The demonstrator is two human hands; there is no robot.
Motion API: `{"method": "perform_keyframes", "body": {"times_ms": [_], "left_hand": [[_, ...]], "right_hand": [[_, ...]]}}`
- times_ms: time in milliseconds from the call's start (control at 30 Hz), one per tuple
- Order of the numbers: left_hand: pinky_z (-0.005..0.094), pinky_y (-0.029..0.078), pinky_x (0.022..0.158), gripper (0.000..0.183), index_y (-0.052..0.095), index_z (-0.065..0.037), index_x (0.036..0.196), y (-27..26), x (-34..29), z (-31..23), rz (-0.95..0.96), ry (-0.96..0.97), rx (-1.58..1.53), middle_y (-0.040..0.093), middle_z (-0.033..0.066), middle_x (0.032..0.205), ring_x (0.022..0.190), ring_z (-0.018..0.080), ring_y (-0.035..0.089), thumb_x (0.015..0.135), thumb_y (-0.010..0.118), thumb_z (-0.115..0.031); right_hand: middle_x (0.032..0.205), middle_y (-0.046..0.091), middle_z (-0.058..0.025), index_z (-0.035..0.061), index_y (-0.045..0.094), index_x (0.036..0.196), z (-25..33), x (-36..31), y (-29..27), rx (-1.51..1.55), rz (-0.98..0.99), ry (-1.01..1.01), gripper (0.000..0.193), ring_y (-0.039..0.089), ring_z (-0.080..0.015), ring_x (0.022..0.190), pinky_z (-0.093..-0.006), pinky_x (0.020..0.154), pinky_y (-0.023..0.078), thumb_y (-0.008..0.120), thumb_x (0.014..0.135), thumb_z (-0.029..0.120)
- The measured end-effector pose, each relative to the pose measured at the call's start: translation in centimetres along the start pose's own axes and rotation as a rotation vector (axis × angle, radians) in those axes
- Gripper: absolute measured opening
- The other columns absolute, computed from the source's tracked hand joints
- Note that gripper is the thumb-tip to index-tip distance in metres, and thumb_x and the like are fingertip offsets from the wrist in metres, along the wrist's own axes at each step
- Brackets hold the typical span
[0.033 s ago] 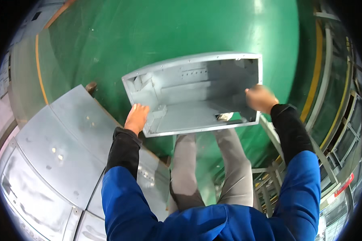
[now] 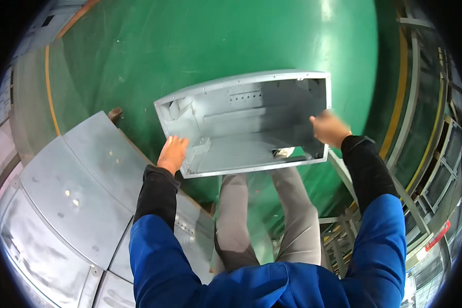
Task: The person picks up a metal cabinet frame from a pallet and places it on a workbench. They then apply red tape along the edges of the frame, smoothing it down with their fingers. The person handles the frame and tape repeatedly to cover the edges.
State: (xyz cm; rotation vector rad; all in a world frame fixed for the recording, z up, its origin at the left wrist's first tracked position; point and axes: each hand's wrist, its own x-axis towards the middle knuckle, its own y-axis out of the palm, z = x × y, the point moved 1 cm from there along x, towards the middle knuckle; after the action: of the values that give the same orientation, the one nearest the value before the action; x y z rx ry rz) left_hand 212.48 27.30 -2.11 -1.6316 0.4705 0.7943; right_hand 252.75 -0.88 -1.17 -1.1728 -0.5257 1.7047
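The left hand [image 2: 174, 153] has its fingers bent over the left edge of the grey metal box [image 2: 236, 123], pinching it. The right hand [image 2: 331, 128], blurred, curls at the opposite edge, apparently gripping too. The box spans between both sets of fingers. Beyond them, green floor [image 2: 231, 36] lies open; grey panels [image 2: 87, 169] crowd left of the left fingers, metal framing [image 2: 406, 108] well right of the right.

A bright blue top [image 2: 251, 280] covers the torso, with a seam or crease down its front. Its blue sleeves [image 2: 161, 251] give way to black lower sleeves [image 2: 156, 197] that end at the wrists. The trousers [image 2: 233, 215] are plain brownish grey.
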Motion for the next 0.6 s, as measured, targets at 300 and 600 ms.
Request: {"method": "perform_keyframes", "body": {"times_ms": [300,600], "left_hand": [[0.0408,0.037,0.084,0.015,0.048,-0.005,0.095,-12.1,-5.5,-1.8,-0.106,0.082,-0.041,0.057,0.0118,0.087,0.092,0.0287,0.051,0.082,0.052,-0.012],[0.0473,0.038,0.089,0.024,0.049,-0.002,0.103,-35.2,-18.0,-9.1,-0.357,0.224,0.222,0.056,0.0147,0.083,0.089,0.0323,0.053,0.083,0.053,-0.016]], "right_hand": [[0.058,0.052,-0.0118,0.0066,0.042,0.077,3.2,-9.0,-15.9,-0.009,0.011,-0.022,0.013,0.055,-0.0328,0.075,-0.0388,0.082,0.041,0.054,0.076,0.012],[0.056,0.043,-0.0079,0.0069,0.042,0.075,11.6,-34.5,-31.2,-0.139,-0.436,-0.078,0.015,0.05,-0.0282,0.061,-0.0377,0.073,0.042,0.055,0.079,0.013]]}}
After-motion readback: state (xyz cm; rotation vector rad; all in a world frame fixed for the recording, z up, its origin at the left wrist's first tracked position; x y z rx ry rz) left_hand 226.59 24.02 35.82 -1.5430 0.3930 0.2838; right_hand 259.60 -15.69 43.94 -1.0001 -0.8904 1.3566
